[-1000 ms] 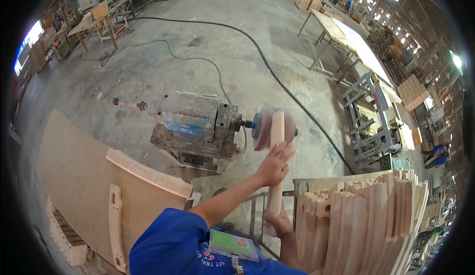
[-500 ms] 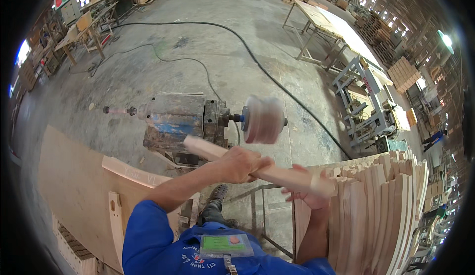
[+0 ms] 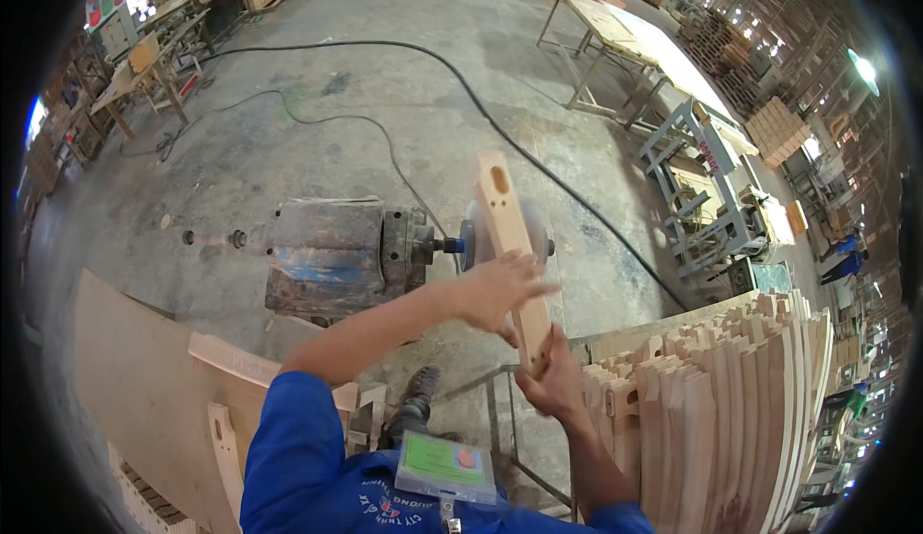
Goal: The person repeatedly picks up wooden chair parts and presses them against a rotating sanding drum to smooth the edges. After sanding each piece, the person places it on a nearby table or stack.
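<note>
A pale wooden slat [image 3: 504, 215] with an oval slot and small drilled holes stands lengthwise in front of me, its far end over the sanding drum [image 3: 536, 229]. My right hand [image 3: 556, 376] grips its near end, fingers wrapped around the edge. My left hand [image 3: 495, 292] lies across the slat's middle with fingers stretched and apart. The drum looks blurred and is partly hidden behind the slat; I cannot tell whether they touch. Left of the drum sits the worn motor housing [image 3: 327, 250] with blue paint patches, joined to it by a shaft.
Stacked wooden slats [image 3: 711, 399] stand close at my right. At my left, a plywood board [image 3: 135, 361] carries more wooden pieces. A black cable [image 3: 481, 101] crosses the concrete floor beyond the machine. A long table [image 3: 615, 39] and grey metal frame [image 3: 707, 188] stand farther right.
The slat has swung from lying crosswise to pointing away, over the drum. My right hand has closed on its near end; my left hand's grip has loosened into spread fingers.
</note>
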Motion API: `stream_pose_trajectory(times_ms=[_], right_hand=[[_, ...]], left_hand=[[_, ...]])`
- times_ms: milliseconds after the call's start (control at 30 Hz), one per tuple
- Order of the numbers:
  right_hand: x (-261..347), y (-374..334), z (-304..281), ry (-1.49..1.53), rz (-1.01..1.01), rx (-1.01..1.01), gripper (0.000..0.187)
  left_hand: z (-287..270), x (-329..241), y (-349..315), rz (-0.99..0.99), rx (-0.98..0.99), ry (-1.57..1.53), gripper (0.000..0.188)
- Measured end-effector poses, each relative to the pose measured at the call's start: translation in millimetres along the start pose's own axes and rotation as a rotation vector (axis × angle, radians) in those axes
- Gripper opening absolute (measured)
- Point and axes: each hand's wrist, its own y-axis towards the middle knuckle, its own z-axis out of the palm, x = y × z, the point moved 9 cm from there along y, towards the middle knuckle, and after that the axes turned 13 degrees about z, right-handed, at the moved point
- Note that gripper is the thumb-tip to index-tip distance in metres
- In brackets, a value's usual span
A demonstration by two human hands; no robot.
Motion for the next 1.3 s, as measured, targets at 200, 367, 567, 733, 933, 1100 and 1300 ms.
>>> stream_pose_trajectory(times_ms=[200, 367, 567, 733, 933, 1100, 1300], right_hand=[[19, 74, 44, -0.028, 0.156, -0.071, 0.107], [-35, -24, 75, -0.013, 0.222, -0.093, 0.101], [-88, -87, 121, 1.027, 0.067, 0.377, 0.087], [3, 12, 100, 2.284, 0.149, 1.334, 0.077], [-46, -87, 145, 2.195, 0.327, 1.226, 0.084], [-91, -115, 96, 1.155, 0.26, 0.587, 0.092], [8, 36, 44, -0.164, 0.146, -0.163, 0.106]], left_hand=[[47, 89, 15, -0.363, -0.289, 0.109, 0.077], [105, -4, -12, -0.23, -0.466, -0.108, 0.069], [129, -93, -8, -0.043, -0.375, -0.106, 0.062], [53, 32, 45, -0.249, -0.517, 0.104, 0.05], [100, -29, 6, -0.186, -0.449, -0.089, 0.051], [106, -94, -13, -0.158, -0.491, 0.026, 0.058], [61, 28, -12, -0.501, -0.517, 0.38, 0.065]])
